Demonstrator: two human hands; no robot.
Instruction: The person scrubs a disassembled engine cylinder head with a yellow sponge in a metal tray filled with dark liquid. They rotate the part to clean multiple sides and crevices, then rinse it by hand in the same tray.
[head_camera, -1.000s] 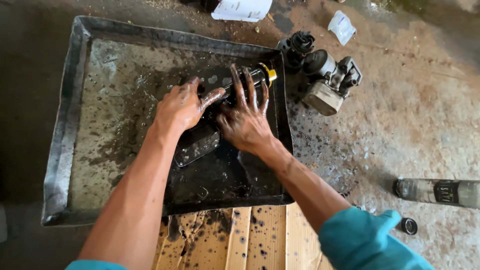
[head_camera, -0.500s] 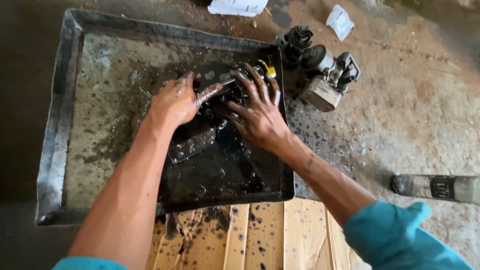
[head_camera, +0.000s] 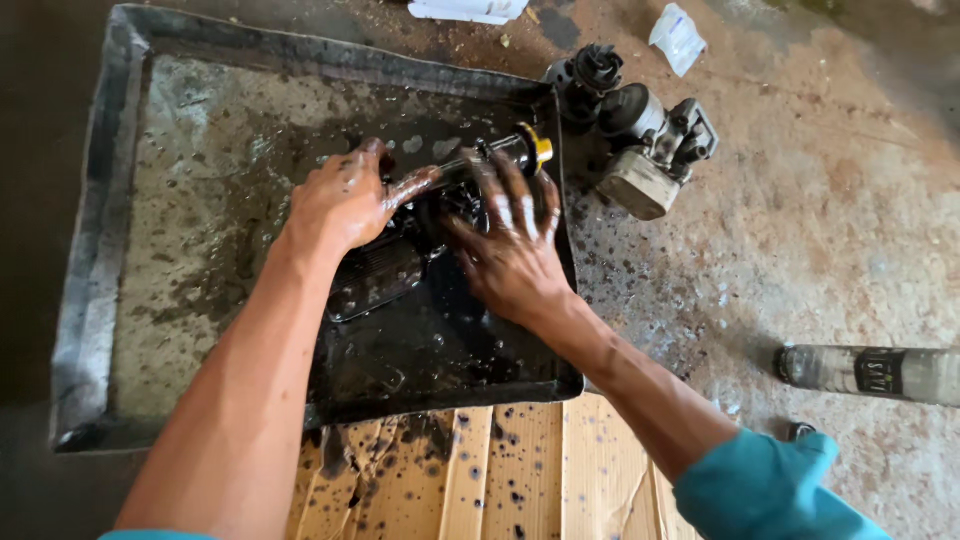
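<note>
A dark, oil-covered engine part lies in black liquid at the right side of a large metal tray. Its far end is a shaft with a yellow ring. My left hand, wet with oil, rests on the top of the part, fingers reaching toward the shaft. My right hand presses on the part's right side, fingers spread over it below the yellow ring. Most of the part is hidden under both hands.
A grey and black mechanical assembly sits on the stained concrete floor just right of the tray. A bottle lies at the right edge. Spattered cardboard lies under the tray's near edge. White scraps lie at the top.
The view has drifted a little. Both hands stayed on the part; my right hand's fingers slid slightly along it below the yellow ring.
</note>
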